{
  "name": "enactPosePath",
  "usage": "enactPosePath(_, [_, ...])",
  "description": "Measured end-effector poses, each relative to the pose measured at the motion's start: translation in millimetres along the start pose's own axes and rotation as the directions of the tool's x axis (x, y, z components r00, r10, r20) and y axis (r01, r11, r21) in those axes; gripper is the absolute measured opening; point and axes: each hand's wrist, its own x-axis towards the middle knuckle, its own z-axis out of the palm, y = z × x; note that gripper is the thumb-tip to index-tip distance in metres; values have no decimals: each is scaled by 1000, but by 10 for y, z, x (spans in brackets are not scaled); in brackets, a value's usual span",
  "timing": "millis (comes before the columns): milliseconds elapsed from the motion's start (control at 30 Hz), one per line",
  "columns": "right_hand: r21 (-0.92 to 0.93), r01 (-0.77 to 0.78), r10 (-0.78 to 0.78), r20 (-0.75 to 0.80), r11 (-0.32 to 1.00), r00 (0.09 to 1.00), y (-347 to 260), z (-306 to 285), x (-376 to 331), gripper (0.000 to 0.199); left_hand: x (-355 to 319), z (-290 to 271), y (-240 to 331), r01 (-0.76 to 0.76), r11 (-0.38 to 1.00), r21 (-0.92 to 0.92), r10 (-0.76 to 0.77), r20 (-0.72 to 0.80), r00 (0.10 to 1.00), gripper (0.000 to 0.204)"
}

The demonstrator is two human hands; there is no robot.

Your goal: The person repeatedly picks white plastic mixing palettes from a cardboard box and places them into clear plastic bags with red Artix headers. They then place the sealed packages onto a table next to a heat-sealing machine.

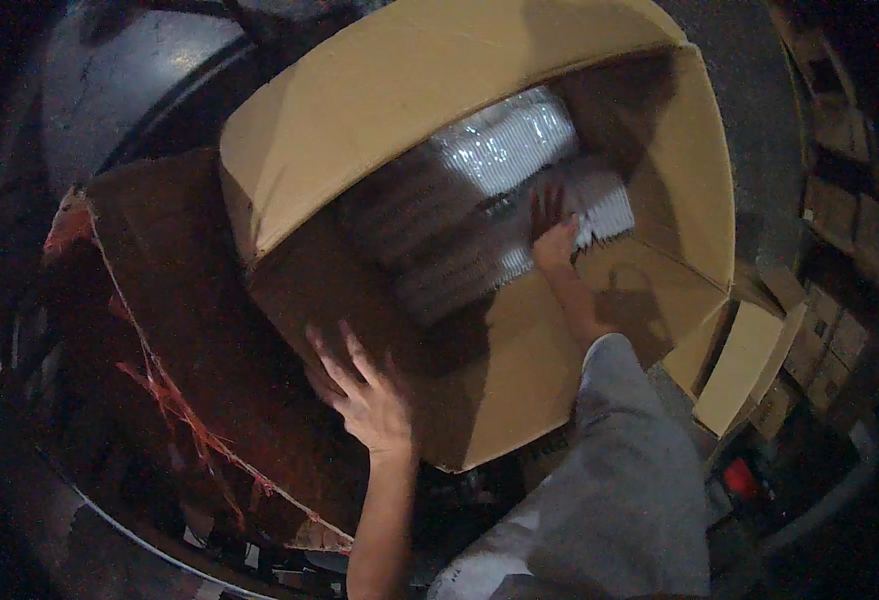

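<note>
A big open cardboard box (379,95) fills the middle, its flaps spread outward. Inside lie bundles (519,140) in clear shiny wrap, with ridged, stacked edges, white where light falls and dim elsewhere. My right hand (556,238) reaches into the box with fingers spread, over or against the nearer bundle (607,212); whether it presses on it I cannot tell. Outside the box's lower left side, my left hand (371,402) is raised with its fingers apart and holds nothing. Motion blurs both hands slightly.
Left of the box is a dark brown cardboard piece (179,260) with a torn edge and frayed reddish strands (184,420). More cartons (829,340) stand along the right, one with an open flap (739,365). A small red object (742,478) lies at the lower right.
</note>
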Motion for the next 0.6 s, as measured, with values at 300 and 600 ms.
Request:
enactPosePath(300, [610, -472, 295, 373, 636, 880, 1038, -328, 267, 115, 36, -76, 14, -13, 995, -95, 12, -11, 1000, 55])
enactPosePath(600, [674, -291, 49, 354, 678, 934, 998, 317, 538, 113, 1, -90, 51, 77, 990, -117, -64, 106, 992, 48])
